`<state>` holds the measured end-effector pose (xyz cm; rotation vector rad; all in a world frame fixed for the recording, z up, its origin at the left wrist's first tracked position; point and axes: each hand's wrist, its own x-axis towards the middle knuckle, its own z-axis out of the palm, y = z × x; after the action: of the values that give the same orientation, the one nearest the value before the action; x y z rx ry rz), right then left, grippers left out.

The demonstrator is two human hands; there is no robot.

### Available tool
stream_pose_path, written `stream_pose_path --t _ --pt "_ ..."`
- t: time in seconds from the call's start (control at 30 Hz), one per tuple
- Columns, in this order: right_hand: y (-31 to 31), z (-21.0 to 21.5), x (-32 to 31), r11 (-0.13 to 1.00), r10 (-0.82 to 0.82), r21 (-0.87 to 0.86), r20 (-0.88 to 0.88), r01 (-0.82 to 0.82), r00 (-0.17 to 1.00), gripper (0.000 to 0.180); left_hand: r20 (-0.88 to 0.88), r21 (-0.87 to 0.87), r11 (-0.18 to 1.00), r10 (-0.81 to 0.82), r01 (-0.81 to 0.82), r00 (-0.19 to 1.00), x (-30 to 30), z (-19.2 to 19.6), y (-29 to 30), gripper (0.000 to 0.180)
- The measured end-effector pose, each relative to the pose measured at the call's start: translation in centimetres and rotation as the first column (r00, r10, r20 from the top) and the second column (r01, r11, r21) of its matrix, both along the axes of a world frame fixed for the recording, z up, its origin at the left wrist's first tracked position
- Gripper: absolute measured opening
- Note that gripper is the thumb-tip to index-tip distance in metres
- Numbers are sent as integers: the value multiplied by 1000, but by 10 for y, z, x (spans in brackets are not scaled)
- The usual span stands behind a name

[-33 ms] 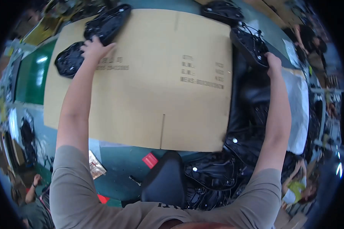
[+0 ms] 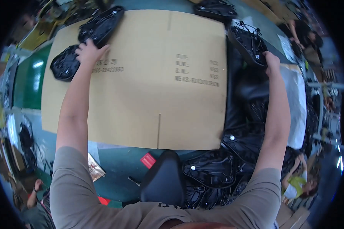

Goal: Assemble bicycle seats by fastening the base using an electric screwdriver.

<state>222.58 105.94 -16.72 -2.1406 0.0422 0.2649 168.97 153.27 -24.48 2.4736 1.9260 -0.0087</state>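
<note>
On the cardboard sheet (image 2: 149, 87) lie two black saddles with their undersides up: a long saddle (image 2: 103, 24) at the far left corner and a shorter-looking saddle (image 2: 65, 63) nearer me. My left hand (image 2: 90, 53) lies where the two meet, fingers spread and thumb stretched out, touching them without gripping. At the right, my right hand (image 2: 271, 61) has its fingers wrapped round the near end of another black saddle (image 2: 248, 44). That saddle is tilted, its metal fittings and cords showing, beside the sheet's right edge. The fingertips of my right hand are partly hidden.
Several black saddles (image 2: 212, 168) are heaped along the right and near right. One saddle stands top side out (image 2: 164, 179) close to my body. A further saddle (image 2: 216, 9) lies at the far edge. A red block (image 2: 148, 160) sits on the green table (image 2: 118, 164). Other people work at the sides.
The sheet and saddles sit slightly further left in view. Both hands stay at the same saddles, my right hand still holding its one.
</note>
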Motion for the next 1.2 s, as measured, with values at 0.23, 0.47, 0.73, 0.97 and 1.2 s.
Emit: stream_pose_path --t 0.23,0.47,0.73,0.97,1.2 --pt "-196 60 34 913 -188 -285 341 292 921 51 36 211 965 -169 158 985 -13 -18 -31 72" --pt "-288 79 -23 636 295 -693 624 339 723 55 139 85 944 -327 317 935 7 9 -155 51" --pt "-102 43 -316 797 590 -192 38 -573 807 61 444 94 696 -670 712 595 -40 27 -384 32" --pt "-86 -4 -436 609 778 -559 280 -563 562 75 679 116 581 -639 805 363 -128 78 -414 13" --pt "-102 30 -397 683 730 -362 315 -635 606 29 572 243 621 -712 745 407 -164 83 -395 15"
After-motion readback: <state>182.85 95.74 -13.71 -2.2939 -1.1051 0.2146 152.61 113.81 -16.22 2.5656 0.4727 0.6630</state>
